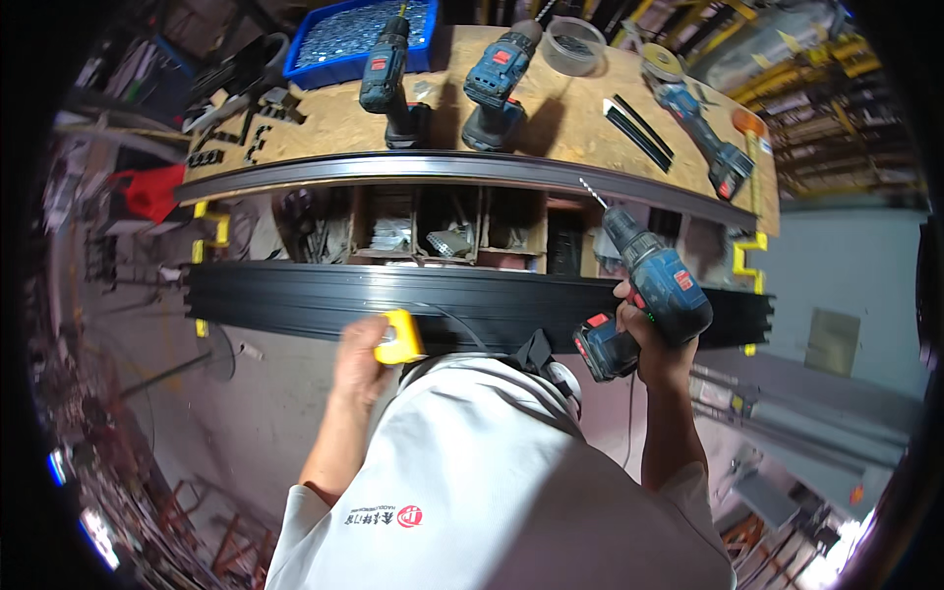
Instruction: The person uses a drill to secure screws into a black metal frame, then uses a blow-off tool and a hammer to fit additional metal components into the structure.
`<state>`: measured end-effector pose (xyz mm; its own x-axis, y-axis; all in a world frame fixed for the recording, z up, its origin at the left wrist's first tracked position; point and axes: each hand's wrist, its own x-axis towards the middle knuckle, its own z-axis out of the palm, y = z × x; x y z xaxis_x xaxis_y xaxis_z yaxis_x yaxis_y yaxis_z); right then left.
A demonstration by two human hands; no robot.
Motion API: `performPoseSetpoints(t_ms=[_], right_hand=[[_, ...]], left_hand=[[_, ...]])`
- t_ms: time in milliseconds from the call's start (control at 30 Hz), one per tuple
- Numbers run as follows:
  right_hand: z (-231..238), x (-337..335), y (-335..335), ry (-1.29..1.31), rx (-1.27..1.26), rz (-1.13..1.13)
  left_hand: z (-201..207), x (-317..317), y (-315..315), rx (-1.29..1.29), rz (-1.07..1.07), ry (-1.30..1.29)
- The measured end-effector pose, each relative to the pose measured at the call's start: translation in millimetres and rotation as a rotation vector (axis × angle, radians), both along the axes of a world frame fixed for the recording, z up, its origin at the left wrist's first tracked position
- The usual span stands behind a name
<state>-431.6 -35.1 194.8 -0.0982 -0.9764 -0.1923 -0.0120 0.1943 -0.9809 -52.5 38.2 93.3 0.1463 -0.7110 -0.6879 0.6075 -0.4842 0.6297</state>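
Note:
My right hand point(649, 339) grips a blue and black cordless drill point(669, 285) by its handle. Its long bit points up and left toward a dark metal profile point(472, 167) along the bench's front edge. Closed around a yellow tape measure point(398, 339), my left hand point(362, 356) is close to my waist. Both hands are at the near side of a stack of black metal profiles point(295, 293), which rests across yellow brackets point(202, 251). Part of the stack's near edge is hidden behind the drill and my hands.
On the wooden bench point(324, 123) stand two more cordless drills point(383, 79), a blue bin point(433, 44) of small metal parts, a clear tub point(573, 47) and an angle grinder point(698, 128). Black strips point(639, 136) lie between. Below are wooden compartments point(482, 221) with hardware.

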Motion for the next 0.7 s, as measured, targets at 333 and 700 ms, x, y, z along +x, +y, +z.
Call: performPoseSetpoints(t_ms=[333,700], right_hand=[[-4.1,-56.1,-1.0,-0.181,-0.128,-0.102],[8.6,-82.2,67.7,0.161,-0.187,-0.143]], left_hand=[[16.2,-213.3,-196.4,-0.367,-0.493,-0.824],[-51.9,-256.2,-326.5,-0.504,-0.273,-1.359]])
